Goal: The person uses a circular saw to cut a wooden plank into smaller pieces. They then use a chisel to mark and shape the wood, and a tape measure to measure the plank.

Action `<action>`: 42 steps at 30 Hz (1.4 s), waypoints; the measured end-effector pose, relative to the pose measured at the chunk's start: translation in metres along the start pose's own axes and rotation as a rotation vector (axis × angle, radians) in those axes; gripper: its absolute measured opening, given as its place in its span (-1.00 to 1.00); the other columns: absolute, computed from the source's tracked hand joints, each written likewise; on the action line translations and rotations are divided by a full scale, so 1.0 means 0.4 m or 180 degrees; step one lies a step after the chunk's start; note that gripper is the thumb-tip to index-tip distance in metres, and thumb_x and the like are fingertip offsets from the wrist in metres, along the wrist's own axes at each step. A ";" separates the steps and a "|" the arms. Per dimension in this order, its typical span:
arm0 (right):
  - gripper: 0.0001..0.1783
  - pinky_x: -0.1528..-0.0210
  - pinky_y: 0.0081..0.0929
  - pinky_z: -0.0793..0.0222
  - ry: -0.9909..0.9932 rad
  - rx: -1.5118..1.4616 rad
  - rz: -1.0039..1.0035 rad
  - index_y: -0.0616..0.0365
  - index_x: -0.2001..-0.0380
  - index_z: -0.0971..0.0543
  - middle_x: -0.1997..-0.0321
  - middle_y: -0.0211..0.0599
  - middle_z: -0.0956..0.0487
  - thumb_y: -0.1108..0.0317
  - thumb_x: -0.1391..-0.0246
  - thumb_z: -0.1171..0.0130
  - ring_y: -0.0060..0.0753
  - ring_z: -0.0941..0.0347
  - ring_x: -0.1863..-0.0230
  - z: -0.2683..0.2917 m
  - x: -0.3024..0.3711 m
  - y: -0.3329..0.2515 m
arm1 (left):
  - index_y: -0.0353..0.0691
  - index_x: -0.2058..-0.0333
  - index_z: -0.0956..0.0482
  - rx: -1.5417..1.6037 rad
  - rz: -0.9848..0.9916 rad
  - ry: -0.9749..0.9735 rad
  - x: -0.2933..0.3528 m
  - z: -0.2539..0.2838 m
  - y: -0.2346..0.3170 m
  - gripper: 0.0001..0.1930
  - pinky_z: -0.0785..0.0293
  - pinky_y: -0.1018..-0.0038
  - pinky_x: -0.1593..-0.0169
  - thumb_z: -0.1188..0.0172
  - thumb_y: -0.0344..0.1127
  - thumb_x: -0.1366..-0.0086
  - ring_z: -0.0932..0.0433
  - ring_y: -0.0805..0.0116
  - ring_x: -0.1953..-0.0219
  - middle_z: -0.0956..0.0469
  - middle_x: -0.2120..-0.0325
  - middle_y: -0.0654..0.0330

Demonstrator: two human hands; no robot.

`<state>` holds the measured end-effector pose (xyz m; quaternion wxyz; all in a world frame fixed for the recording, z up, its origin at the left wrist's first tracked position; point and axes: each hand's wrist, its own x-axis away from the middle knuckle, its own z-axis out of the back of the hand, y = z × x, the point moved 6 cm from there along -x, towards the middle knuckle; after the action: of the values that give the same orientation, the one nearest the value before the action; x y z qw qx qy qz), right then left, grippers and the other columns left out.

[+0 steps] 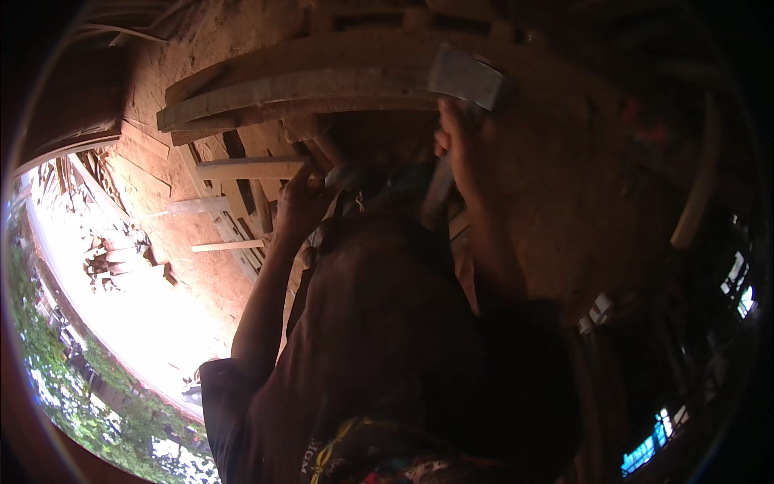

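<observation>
My right hand [459, 145] is wrapped round the handle of a hatchet [466, 77], close below its broad grey metal head. The head is raised and the handle slants down toward my lap. My left hand [302, 200] is closed at the right end of a short, flat wooden strip [250, 168], which points out to the left. Shadow hides part of the left fingers. Beyond both hands lies a long, thick wooden beam [298, 89], below the hatchet head in part.
Several loose wood pieces, among them a thin slat [228, 245], lie on the brown dirt ground [556, 185] at my left. Sunlit scraps [125, 254] are heaped farther left. A curved pole [698, 177] stands out at the right, in shade.
</observation>
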<state>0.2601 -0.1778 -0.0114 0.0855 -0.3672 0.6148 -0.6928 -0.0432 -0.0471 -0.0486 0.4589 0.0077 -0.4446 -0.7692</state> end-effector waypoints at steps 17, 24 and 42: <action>-0.70 0.42 -0.51 -0.30 0.0845 0.1427 -0.0882 0.16 0.48 -0.63 0.57 -0.51 -0.56 0.26 -0.19 -0.54 -0.65 -0.46 0.51 0.402 0.225 -0.125 | 0.00 0.11 -0.69 0.0838 -0.3595 0.0329 -0.122 -0.172 0.769 -0.63 -0.70 0.19 0.23 -0.50 -0.20 -0.07 -0.76 0.12 0.22 -0.72 0.25 0.23; -0.66 0.38 -0.52 -0.26 0.0781 0.1016 -0.0863 0.16 0.51 -0.61 0.55 -0.51 -0.55 0.25 -0.24 -0.51 -0.66 -0.42 0.50 0.449 0.198 -0.090 | -0.13 0.17 -0.64 0.0275 -0.3110 0.0501 -0.167 -0.223 0.737 -0.65 -0.66 0.14 0.24 -0.51 -0.21 -0.09 -0.72 0.07 0.27 -0.65 0.30 0.19; -0.65 0.33 -0.57 -0.22 0.0333 0.0983 -0.0488 0.12 0.54 -0.60 0.55 -0.57 -0.53 0.27 -0.31 -0.43 -0.71 -0.37 0.48 0.456 0.175 -0.157 | -0.06 0.18 -0.65 0.0150 -0.2894 0.0844 -0.179 -0.229 0.742 -0.70 -0.70 0.21 0.34 -0.46 -0.28 -0.09 -0.78 0.12 0.29 -0.70 0.34 0.22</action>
<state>0.3429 -0.3471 0.0696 0.0557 -0.3590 0.4749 -0.8015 0.2443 -0.1125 0.0729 0.1281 0.3102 -0.3510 -0.8742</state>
